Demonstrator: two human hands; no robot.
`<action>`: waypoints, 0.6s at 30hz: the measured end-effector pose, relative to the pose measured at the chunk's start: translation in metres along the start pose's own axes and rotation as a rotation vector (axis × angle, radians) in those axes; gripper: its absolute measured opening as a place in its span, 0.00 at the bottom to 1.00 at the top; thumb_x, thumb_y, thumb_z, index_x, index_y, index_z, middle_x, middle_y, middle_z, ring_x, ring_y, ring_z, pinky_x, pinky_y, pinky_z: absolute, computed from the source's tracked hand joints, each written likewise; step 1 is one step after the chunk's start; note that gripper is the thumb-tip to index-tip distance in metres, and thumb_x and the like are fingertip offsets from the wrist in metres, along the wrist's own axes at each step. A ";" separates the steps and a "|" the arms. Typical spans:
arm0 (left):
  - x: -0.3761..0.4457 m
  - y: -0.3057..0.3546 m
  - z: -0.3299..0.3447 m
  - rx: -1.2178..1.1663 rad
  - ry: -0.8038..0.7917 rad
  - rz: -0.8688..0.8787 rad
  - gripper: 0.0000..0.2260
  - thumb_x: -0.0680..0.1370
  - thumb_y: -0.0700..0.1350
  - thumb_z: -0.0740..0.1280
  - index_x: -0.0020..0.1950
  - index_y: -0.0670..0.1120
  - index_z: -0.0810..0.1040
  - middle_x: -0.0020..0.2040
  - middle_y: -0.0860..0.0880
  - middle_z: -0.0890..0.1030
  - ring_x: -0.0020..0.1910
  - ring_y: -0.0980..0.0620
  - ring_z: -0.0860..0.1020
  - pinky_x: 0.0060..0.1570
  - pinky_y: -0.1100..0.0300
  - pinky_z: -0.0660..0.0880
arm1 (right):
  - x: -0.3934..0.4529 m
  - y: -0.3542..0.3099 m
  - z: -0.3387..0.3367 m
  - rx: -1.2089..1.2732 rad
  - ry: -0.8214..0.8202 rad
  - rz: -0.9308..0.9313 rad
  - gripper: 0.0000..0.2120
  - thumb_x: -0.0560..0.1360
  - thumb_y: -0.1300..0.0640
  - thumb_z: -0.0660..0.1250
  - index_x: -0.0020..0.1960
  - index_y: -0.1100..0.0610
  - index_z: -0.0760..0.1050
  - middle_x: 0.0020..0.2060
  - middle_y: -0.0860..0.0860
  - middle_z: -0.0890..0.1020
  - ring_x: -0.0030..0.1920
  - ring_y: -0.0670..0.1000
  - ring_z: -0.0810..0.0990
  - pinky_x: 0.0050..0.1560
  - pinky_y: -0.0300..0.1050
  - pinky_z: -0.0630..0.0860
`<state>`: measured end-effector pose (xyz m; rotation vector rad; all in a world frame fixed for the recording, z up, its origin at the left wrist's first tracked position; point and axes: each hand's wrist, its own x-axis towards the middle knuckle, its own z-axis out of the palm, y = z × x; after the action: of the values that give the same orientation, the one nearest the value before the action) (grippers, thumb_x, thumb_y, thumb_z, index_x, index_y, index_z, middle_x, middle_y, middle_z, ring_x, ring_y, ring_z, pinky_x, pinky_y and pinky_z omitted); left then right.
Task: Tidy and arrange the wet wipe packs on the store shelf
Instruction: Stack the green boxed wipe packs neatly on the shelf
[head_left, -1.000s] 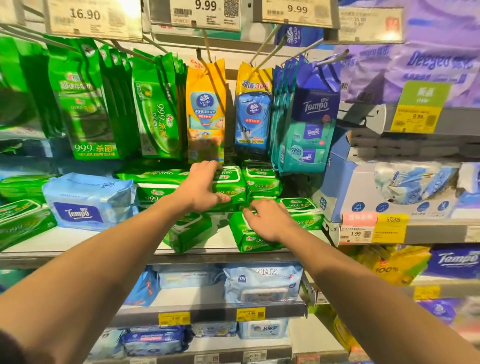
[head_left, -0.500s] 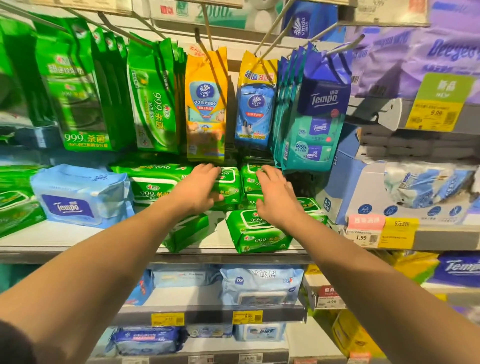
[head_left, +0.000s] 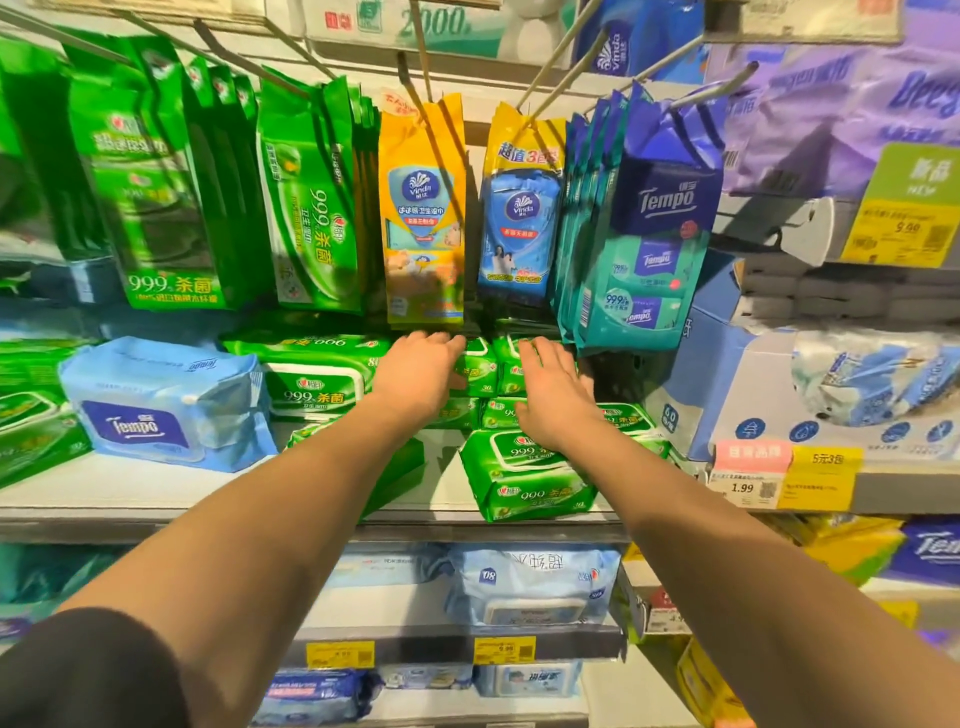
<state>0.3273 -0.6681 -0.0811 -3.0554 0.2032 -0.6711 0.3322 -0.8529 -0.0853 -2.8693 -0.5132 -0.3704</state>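
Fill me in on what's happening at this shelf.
A person is tidying green wet wipe packs on a store shelf. The left hand and right hand both reach in with fingers straight, resting on the small green packs stacked at the back. Another green pack lies askew at the shelf's front edge, not yet straightened. A blue Tempo pack sits to the left, untouched.

Both hands reach to the back of the shelf (head_left: 156, 499) among small green wipe packs (head_left: 480, 366). Left hand (head_left: 415, 382) lies palm down, fingers straight, on the stacked packs mid-shelf. Right hand (head_left: 553, 397) lies flat just beside it, fingers extended on the neighbouring stack. A green pack (head_left: 524, 475) lies at the shelf's front edge, below the right wrist. Blue Tempo pack (head_left: 161, 405) sits toward the left end. Hanging packs (head_left: 421, 208) hang above on hooks.
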 end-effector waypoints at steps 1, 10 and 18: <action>0.000 0.002 0.003 -0.015 0.004 -0.013 0.23 0.78 0.51 0.68 0.71 0.46 0.70 0.65 0.44 0.77 0.61 0.41 0.74 0.58 0.49 0.71 | 0.000 0.000 0.000 -0.001 0.013 -0.005 0.38 0.76 0.60 0.67 0.79 0.55 0.50 0.77 0.51 0.53 0.77 0.54 0.50 0.73 0.60 0.55; -0.015 -0.009 0.002 -0.283 -0.009 -0.003 0.27 0.77 0.44 0.71 0.75 0.48 0.68 0.74 0.47 0.69 0.74 0.43 0.64 0.70 0.50 0.64 | 0.001 0.000 0.002 0.019 0.007 0.017 0.35 0.75 0.61 0.68 0.76 0.54 0.54 0.78 0.51 0.52 0.78 0.55 0.48 0.76 0.59 0.53; -0.031 -0.020 -0.025 -0.479 0.029 -0.039 0.23 0.77 0.39 0.71 0.71 0.46 0.73 0.66 0.45 0.78 0.63 0.56 0.75 0.65 0.61 0.67 | 0.002 0.001 0.001 0.000 -0.015 0.008 0.38 0.75 0.57 0.70 0.77 0.55 0.52 0.79 0.51 0.52 0.78 0.54 0.48 0.76 0.59 0.51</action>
<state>0.2917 -0.6440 -0.0708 -3.5117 0.3521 -0.7681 0.3346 -0.8528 -0.0858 -2.8758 -0.5035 -0.3483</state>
